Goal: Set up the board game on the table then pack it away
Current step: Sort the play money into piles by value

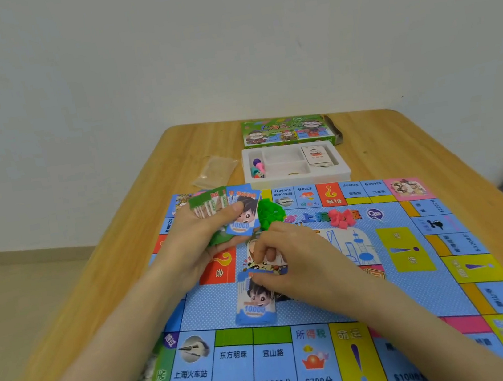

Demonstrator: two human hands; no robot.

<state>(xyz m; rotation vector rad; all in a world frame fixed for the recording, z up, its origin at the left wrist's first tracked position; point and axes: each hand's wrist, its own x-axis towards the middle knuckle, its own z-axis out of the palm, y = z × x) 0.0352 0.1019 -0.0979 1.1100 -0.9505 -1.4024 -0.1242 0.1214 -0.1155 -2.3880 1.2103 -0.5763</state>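
Observation:
The blue game board (pixel 418 283) lies spread flat on the wooden table (pixel 157 171). My left hand (pixel 196 246) grips a fanned stack of play money (pixel 230 209), green notes behind and a blue 10000 note in front, above the board's far left part. My right hand (pixel 289 259) presses its fingertips on the top end of a small pile of blue 10000 notes (pixel 254 303) lying on the board's middle. A heap of green house pieces (pixel 269 212) and a heap of pink pieces (pixel 341 218) sit on the board just beyond my hands.
Beyond the board stands a white plastic tray (pixel 297 177) with coloured pawns (pixel 257 168) and a card deck (pixel 318 155) in its compartments. The green game box (pixel 287 130) lies behind it. A clear plastic bag (pixel 215 171) rests left of the tray.

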